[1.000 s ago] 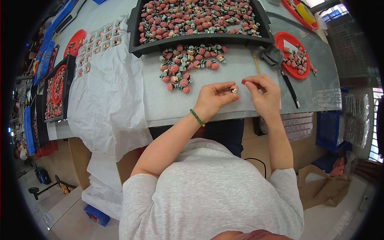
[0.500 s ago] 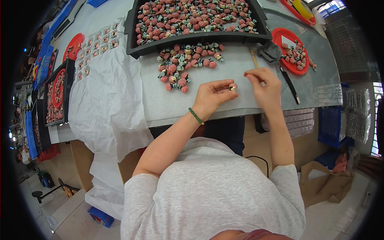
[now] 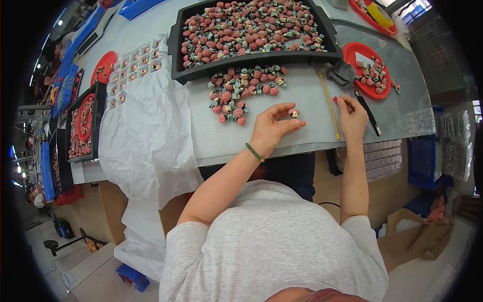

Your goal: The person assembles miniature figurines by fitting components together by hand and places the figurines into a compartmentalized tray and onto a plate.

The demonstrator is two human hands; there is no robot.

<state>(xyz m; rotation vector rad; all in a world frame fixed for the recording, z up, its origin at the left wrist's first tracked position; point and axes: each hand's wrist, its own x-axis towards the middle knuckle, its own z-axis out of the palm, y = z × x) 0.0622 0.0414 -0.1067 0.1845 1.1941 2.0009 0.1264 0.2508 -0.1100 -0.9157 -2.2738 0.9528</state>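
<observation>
Small pink figurine (image 3: 294, 113) sits pinched in the left hand (image 3: 271, 128) fingertips above the grey table (image 3: 226, 146); the right hand (image 3: 352, 113) holds a small red piece (image 3: 335, 99) beside a thin yellow stick (image 3: 329, 105).

The person wears a light grey, speckled short-sleeved T-shirt (image 3: 271, 241), loose at the shoulders, the sleeves ending above the elbows. A thin green bead bracelet (image 3: 254, 152) circles the left wrist. Both forearms are bare, and dark trousers (image 3: 287, 171) show beneath the table edge
</observation>
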